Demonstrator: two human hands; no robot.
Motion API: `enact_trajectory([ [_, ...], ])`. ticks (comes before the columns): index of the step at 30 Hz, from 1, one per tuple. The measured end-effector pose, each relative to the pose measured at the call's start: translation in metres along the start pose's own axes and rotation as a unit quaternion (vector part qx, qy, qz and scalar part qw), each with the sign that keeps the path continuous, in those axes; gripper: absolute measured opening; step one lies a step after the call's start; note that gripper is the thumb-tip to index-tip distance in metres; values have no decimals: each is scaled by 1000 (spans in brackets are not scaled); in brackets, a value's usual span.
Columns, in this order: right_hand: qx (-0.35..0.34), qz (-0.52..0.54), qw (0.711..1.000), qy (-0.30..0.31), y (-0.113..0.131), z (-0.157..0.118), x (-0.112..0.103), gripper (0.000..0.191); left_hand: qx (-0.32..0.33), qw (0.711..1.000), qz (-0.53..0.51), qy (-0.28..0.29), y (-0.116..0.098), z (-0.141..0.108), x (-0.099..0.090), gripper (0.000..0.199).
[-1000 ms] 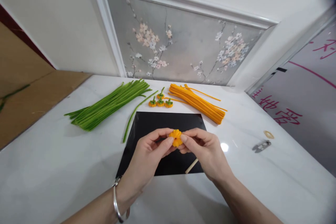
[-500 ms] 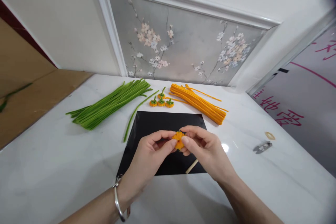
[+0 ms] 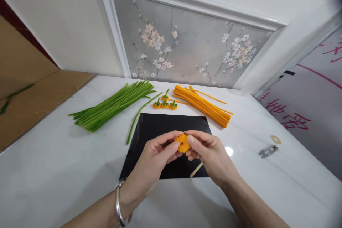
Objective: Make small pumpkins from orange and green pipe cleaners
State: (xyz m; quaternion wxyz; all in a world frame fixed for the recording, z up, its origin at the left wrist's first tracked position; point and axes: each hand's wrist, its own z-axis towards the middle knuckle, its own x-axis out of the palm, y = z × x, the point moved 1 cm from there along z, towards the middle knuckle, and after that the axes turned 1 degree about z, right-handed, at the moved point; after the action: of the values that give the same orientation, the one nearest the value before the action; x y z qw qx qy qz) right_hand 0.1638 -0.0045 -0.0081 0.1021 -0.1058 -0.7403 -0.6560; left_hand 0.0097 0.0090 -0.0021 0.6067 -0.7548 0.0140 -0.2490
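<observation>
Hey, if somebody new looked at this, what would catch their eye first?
Probably the bright orange scalloped piece, pinched between the left hand and the right hand above a black board. Next, likely the bundle of green stems beyond the board to the left and the bundle of orange stems to the right. Between those bundles sit four small orange-and-green pieces.

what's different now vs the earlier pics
Only a small shift: the orange piece has tilted slightly between the fingers. Left hand and right hand both keep hold of it; nothing was picked up or let go. The green bundle, orange bundle, black mat and metal snips stayed put.
</observation>
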Motion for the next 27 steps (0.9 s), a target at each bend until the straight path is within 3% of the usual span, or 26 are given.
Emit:
enact_trajectory([
  [3,0,-23,1000,7,3,-1,-2,33,14,999,34,16,1,1,-2,26],
  [6,-8,-55,998,14,5,-2,-3,34,76,991,109,21,2,3,-5,37],
  [10,-38,-118,992,37,6,-2,-6,34,126,975,181,6,3,6,-8,36],
  [14,-167,-263,949,48,6,-3,-11,41,125,972,197,30,0,7,-10,34],
  [17,-271,-360,892,21,6,-3,-11,34,102,976,187,35,-2,6,-11,35],
  [19,-312,-380,871,3,5,-3,-9,28,97,976,194,31,-1,6,-12,37],
  [23,-348,-378,857,-17,3,-4,-6,22,104,964,242,27,1,5,-12,35],
  [27,-335,-361,870,-7,4,-4,-8,21,122,948,293,9,3,4,-12,36],
])
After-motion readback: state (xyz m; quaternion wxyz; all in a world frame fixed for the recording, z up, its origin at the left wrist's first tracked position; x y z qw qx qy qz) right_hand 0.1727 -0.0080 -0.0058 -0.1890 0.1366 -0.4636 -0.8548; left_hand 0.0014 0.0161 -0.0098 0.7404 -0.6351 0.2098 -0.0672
